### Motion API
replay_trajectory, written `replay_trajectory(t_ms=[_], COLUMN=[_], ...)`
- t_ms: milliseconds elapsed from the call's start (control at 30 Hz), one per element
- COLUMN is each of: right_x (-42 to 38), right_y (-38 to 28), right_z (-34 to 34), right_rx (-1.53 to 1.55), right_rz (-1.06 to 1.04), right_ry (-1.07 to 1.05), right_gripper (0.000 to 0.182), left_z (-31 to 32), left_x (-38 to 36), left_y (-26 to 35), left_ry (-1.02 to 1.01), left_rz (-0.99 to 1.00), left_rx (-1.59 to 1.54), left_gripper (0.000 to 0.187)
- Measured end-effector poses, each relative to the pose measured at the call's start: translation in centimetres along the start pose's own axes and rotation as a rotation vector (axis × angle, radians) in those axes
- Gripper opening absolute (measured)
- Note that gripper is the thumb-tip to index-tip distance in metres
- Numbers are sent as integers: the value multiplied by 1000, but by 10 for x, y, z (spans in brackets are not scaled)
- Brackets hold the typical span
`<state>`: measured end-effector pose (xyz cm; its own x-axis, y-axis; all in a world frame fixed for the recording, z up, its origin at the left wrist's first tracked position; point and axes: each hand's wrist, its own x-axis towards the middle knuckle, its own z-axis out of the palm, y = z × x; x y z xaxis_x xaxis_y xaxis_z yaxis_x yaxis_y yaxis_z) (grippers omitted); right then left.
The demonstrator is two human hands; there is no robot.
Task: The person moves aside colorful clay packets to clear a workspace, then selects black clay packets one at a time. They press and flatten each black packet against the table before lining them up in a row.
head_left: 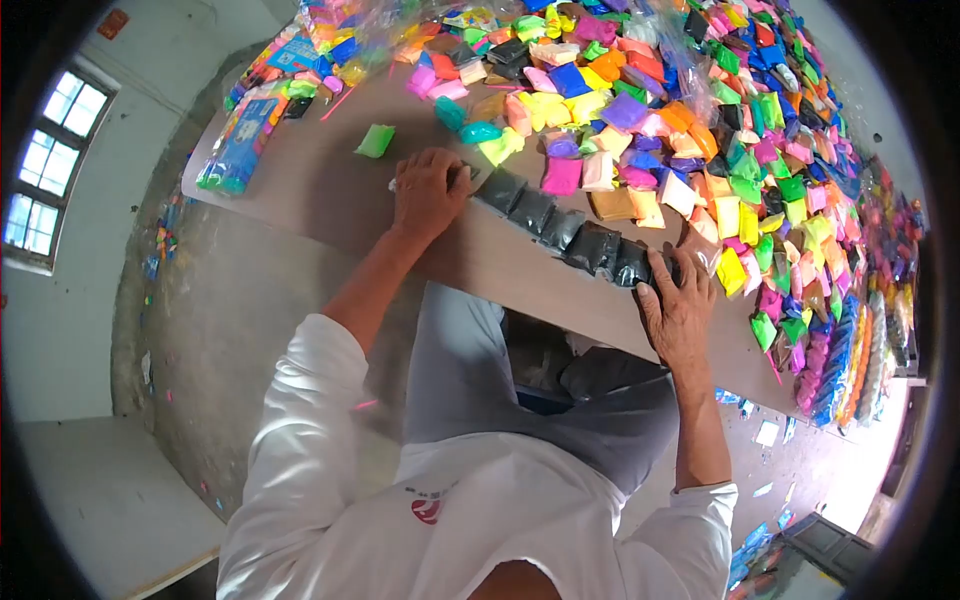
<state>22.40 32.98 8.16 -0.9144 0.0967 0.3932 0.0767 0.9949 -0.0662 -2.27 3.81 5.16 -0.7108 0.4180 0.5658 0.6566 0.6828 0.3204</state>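
Note:
A strip of black packets (pixel 560 230) lies in a slanting row along the near part of the brown table. At its left end my left hand (pixel 428 192) is closed, with fingers curled over the last dark packet. At the right end my right hand (pixel 682 308) bends its thumb and fingers over the end packet, pressing it to the table. What lies under both palms is hidden. A single green packet (pixel 375 140) rests beyond my left hand. Just past the strip, several pink, yellow and orange packets (pixel 610 205) lie close by.
A large heap of coloured packets (pixel 740 130) covers the far and right side of the table (pixel 330 210). Bagged multicoloured packs (pixel 240 140) lie at the left end. Long packet strips (pixel 845 365) hang at the right corner. Scraps litter the floor (pixel 250 330).

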Motion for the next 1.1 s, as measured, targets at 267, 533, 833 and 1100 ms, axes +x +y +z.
replay_trajectory(t_ms=[267,533,833,1100], right_x=[20,41,44,82], right_y=[-34,-72,-80,-126], right_z=[8,23,28,25], right_rx=[70,101,125,271], right_rz=[31,20,43,-121], right_ry=[-57,-15,180,176], right_gripper=[46,42,47,66], left_z=[-8,-10,-32,-64], left_x=[6,9,13,-18], left_y=[-26,-63,-78,-28], left_ry=[1,32,113,199], left_rz=[8,-52,-32,-133], left_rx=[14,-16,-112,-154], left_gripper=[14,13,16,27])
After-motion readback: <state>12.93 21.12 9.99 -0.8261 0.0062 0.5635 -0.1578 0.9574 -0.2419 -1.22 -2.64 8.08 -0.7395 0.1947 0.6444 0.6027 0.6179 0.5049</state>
